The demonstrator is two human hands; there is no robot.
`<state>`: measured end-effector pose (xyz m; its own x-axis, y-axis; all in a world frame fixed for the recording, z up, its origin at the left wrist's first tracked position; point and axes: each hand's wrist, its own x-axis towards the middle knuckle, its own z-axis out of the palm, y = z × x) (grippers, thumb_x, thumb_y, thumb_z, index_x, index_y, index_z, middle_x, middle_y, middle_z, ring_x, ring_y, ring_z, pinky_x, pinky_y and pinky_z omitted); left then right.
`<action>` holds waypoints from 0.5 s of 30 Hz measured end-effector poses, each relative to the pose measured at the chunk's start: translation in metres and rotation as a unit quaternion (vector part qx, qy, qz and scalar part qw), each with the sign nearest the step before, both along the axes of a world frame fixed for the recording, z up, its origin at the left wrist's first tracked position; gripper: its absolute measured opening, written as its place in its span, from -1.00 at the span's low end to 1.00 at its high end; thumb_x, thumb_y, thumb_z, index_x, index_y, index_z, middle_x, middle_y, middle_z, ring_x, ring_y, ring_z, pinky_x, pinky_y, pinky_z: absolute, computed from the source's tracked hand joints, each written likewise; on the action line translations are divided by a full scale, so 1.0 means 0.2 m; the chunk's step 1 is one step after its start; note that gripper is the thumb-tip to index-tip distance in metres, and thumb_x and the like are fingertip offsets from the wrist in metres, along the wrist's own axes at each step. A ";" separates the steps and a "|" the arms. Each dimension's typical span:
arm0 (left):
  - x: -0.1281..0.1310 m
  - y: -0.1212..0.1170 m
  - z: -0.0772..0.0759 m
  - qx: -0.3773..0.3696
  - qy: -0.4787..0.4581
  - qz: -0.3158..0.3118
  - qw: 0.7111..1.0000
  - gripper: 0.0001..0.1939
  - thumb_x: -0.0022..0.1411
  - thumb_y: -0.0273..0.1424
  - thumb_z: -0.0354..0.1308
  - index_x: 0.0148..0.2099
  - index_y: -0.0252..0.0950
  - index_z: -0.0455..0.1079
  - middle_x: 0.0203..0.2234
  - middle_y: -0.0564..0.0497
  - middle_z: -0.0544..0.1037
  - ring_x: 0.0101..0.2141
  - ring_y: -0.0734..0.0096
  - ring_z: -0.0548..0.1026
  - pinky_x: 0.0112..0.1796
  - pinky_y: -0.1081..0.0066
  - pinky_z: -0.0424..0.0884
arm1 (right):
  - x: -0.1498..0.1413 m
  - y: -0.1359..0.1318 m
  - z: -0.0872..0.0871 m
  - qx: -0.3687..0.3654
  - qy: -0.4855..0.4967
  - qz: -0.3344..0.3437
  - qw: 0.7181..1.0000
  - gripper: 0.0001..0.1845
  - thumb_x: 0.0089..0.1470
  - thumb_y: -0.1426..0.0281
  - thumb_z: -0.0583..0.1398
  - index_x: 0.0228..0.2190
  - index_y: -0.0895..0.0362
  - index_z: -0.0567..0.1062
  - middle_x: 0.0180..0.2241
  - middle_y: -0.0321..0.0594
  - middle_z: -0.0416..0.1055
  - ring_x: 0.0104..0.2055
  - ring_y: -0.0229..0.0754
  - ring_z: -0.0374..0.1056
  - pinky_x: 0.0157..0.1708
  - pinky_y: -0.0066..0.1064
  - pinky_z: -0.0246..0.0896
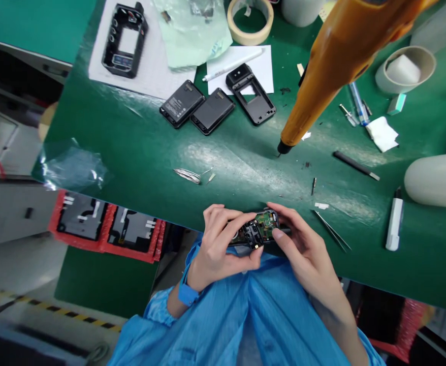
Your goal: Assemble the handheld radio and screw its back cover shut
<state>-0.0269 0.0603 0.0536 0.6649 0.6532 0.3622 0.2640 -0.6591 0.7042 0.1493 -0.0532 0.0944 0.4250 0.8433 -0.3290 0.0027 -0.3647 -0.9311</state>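
Close to my body, at the table's near edge, both hands hold a black handheld device [265, 229] with its green circuit board exposed. My left hand [223, 244] grips its left part, thumb at the lower edge and fingers along the top. Around the right end, my right hand [301, 244] closes with the thumb by the board and the fingers behind. A blue strap [188, 294] circles my left wrist. Tweezers [332, 231] lie just right of my right hand. A bundle of thin silvery wires [188, 176] rests beyond my left hand.
An orange electric screwdriver [318, 86] hangs point-down over the table. Two batteries [212, 112], an open housing [257, 99] and another housing [112, 48] lie at the back left. A utility knife [394, 223] and a white bottle [436, 180] are right. Red-wrapped trays [103, 244] sit below left.
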 end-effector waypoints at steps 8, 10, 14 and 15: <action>0.02 -0.01 0.01 0.028 -0.006 0.002 1.000 -0.52 0.39 -0.28 0.33 0.29 -0.27 0.51 -0.15 -0.08 0.69 -0.16 0.16 0.60 0.13 0.05 0.45 | -0.05 0.03 -0.01 0.009 0.024 -0.025 0.999 -0.60 0.53 0.26 0.26 0.30 -0.07 0.58 0.20 -0.16 0.68 0.10 -0.10 0.70 0.02 -0.35 0.70; 0.03 -0.01 0.01 0.029 -0.005 0.003 1.000 -0.51 0.40 -0.29 0.33 0.31 -0.29 0.50 -0.14 -0.09 0.68 -0.15 0.17 0.60 0.13 0.05 0.44 | -0.06 0.04 -0.02 0.008 0.015 -0.027 0.999 -0.61 0.51 0.28 0.28 0.28 -0.06 0.60 0.15 -0.18 0.71 0.01 -0.14 0.72 -0.09 -0.42 0.70; 0.03 0.00 0.01 0.026 0.006 0.003 1.000 -0.46 0.37 -0.28 0.33 0.34 -0.27 0.49 -0.15 -0.08 0.68 -0.16 0.16 0.60 0.11 0.05 0.44 | -0.06 0.05 -0.02 0.005 -0.003 -0.037 0.999 -0.62 0.45 0.32 0.32 0.24 -0.04 0.62 0.04 -0.21 0.74 -0.07 -0.17 0.73 -0.14 -0.45 0.69; 0.03 0.00 0.02 0.025 0.009 0.005 1.000 -0.46 0.37 -0.27 0.32 0.35 -0.26 0.49 -0.16 -0.07 0.69 -0.17 0.16 0.60 0.10 0.05 0.43 | -0.06 0.05 -0.02 0.004 -0.009 -0.040 0.999 -0.63 0.44 0.33 0.33 0.22 -0.03 0.63 0.03 -0.20 0.75 -0.09 -0.18 0.72 -0.14 -0.45 0.69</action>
